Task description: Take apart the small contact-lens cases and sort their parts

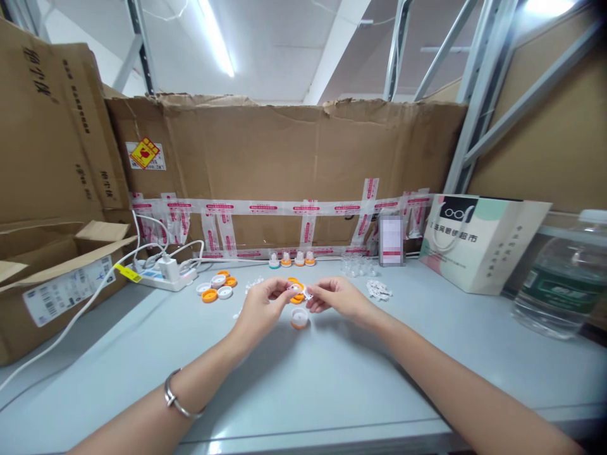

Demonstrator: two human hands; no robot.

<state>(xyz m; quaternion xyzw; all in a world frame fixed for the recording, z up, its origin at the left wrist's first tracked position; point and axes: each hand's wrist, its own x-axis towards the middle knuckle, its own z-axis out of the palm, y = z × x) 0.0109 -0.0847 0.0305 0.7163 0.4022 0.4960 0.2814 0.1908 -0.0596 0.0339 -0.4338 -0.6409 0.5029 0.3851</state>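
My left hand [264,304] is closed in a pinch above the table, at the left of an orange ring-shaped part [296,297]. Whatever sits between its fingertips is too small to make out. Facing it, my right hand [337,297] pinches a small white plastic piece [308,294]. Just below the fingertips, a round white cap with an orange base [299,318] rests on the table. Small clear or white bits [253,284] lie partly hidden behind my left hand. A pile of flat white plastic pieces [378,290] is to the right of my right hand.
Orange and white round caps [209,295] lie at the left. Several small assembled pieces [286,259] stand along the back, near clear cups [359,265] and a phone [391,240]. A power strip [165,278], open carton [61,272], paper bag [478,253] and water bottle [559,278] flank the table.
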